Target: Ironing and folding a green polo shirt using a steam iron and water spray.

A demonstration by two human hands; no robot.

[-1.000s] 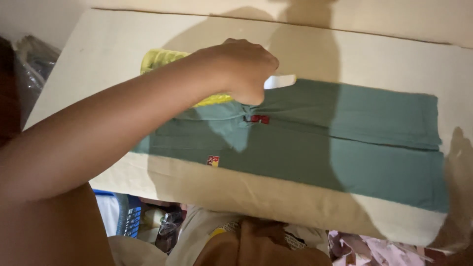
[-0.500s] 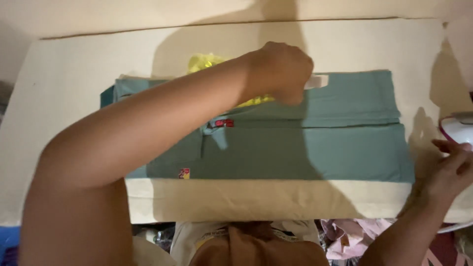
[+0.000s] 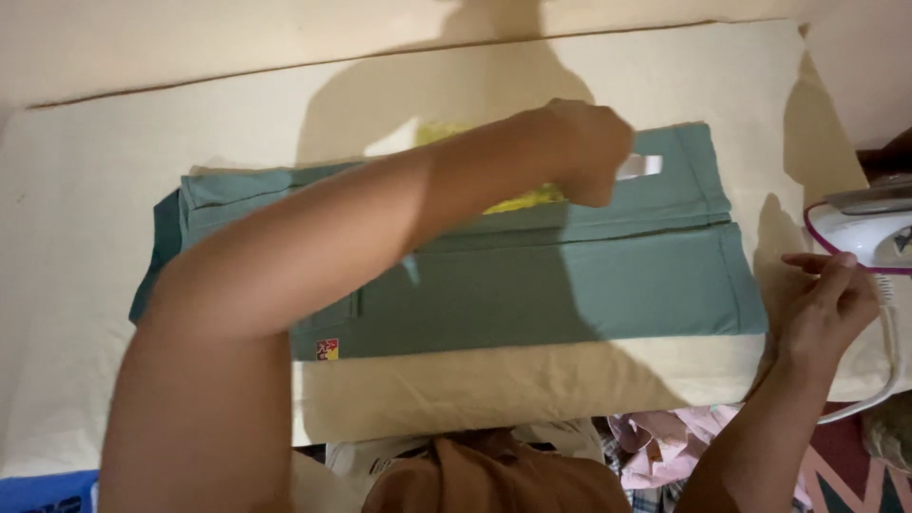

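A teal green garment (image 3: 589, 285) lies folded flat on a cream padded board (image 3: 475, 389). It has a small red and yellow tag (image 3: 327, 349) at its near edge and a white label (image 3: 640, 166) near the far edge. My left arm reaches across it, and my left hand (image 3: 591, 150) is closed in a fist on a yellow-green cloth (image 3: 528, 199) lying on the garment's far half. Most of that cloth is hidden by my arm. My right hand (image 3: 828, 299) is at the board's right end, fingers apart, its fingertips touching a white iron (image 3: 866, 228) with purple trim.
The iron's white cord (image 3: 879, 380) loops down past the board's right edge. Pink and patterned clothes (image 3: 665, 446) are heaped below the near edge. A blue object (image 3: 47, 492) shows at the bottom left. A pale wall runs behind the board.
The view has swung so the garment's right end and the iron show. My right hand has come into view and risen to the iron. My left fist stays on the yellow-green cloth.
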